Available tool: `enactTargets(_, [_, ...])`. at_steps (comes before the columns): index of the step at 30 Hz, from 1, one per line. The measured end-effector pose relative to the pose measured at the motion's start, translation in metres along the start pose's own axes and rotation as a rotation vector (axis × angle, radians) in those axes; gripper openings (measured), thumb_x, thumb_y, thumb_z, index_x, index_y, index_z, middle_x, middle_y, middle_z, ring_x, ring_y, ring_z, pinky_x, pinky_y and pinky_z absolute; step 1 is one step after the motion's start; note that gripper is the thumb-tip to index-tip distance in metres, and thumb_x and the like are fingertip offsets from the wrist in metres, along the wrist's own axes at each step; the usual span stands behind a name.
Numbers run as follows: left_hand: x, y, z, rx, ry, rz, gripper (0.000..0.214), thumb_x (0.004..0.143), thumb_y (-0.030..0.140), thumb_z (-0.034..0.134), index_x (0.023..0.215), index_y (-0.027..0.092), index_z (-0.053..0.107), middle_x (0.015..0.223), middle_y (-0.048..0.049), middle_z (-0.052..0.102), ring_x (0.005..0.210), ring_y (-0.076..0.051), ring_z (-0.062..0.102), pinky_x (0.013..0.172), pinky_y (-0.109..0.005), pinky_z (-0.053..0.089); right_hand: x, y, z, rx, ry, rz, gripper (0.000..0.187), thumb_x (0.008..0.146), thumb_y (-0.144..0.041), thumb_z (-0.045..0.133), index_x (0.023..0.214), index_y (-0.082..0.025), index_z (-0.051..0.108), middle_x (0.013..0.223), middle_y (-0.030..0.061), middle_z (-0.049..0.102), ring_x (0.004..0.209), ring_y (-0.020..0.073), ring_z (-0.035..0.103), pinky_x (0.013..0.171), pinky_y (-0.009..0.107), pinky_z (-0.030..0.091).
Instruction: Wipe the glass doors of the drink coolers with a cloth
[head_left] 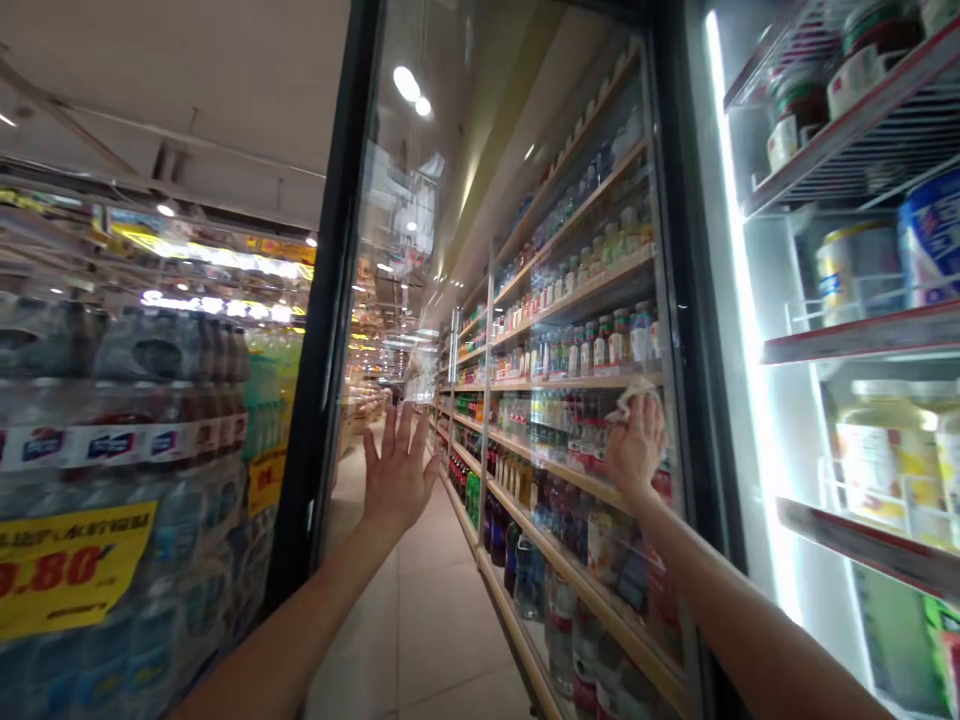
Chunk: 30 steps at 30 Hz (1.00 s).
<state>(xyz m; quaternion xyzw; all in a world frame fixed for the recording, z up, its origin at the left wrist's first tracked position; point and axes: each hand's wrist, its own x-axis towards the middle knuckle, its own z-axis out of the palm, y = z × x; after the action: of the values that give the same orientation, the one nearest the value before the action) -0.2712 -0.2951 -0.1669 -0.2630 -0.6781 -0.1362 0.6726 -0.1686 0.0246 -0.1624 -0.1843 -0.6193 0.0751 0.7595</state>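
A glass cooler door (450, 200) with a black frame stands swung out in front of me. Against its lower left part, my left hand (397, 467) lies flat with the fingers spread, holding nothing. Farther right and a little higher, my right hand (636, 445) presses a crumpled whitish cloth (634, 396) to the glass near the right frame. The cloth shows above and beside the fingertips; the palm hides the rest of it. Shelves of bottles show in the glass behind both hands.
To the right, lit cooler shelves (847, 338) hold jars, cans and bottles of yellow drink (874, 450). Stacked packs of bottles (150, 440) stand at the left, with a yellow price sign (75, 570) in front. A tiled floor (442, 620) shows through the door.
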Motion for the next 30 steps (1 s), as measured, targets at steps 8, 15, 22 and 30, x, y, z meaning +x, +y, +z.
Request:
enactTargets(8, [0.001,0.002,-0.002,0.029,0.005,0.001,0.055,0.090,0.033,0.038,0.141,0.018,0.027,0.147,-0.0140,0.028,0.139,-0.028,0.014,0.108,-0.058,0.016,0.049,-0.086,0.021,0.074,-0.178,-0.366,0.056,0.081,-0.020,0.035,0.138,-0.021,0.036,0.144,0.0064,0.037,0.137,0.0239,0.023,0.109,0.052,0.021])
enactTargets(15, [0.002,0.001,-0.005,0.080,-0.051,0.011,0.051,0.088,0.032,0.039,0.136,0.014,0.038,0.147,-0.0154,0.028,0.137,-0.031,0.021,0.107,-0.059,0.021,0.036,-0.080,0.014,0.088,-0.201,-0.399,0.055,0.081,-0.017,0.036,0.136,-0.021,0.039,0.143,0.0067,0.038,0.136,0.0212,0.026,0.110,0.048,0.021])
enactTargets(22, [0.003,0.010,-0.007,0.017,-0.021,-0.034,0.051,0.086,0.030,0.043,0.133,0.012,0.041,0.145,-0.0193,0.030,0.137,-0.033,0.019,0.105,-0.060,0.023,0.062,-0.110,0.029,0.227,-0.081,-0.091,0.059,0.080,-0.020,0.032,0.139,-0.017,0.033,0.144,0.0100,0.035,0.138,0.0269,0.019,0.108,0.058,0.018])
enactTargets(30, [0.078,0.075,0.003,-0.307,0.129,0.263,0.047,0.089,0.019,0.032,0.135,0.010,0.032,0.143,-0.0167,0.036,0.139,-0.020,0.018,0.111,-0.040,0.027,0.030,-0.153,0.021,0.823,-0.419,-0.195,0.074,0.076,-0.022,0.039,0.145,-0.018,0.012,0.141,0.0087,0.040,0.132,0.0186,0.034,0.111,0.047,0.024])
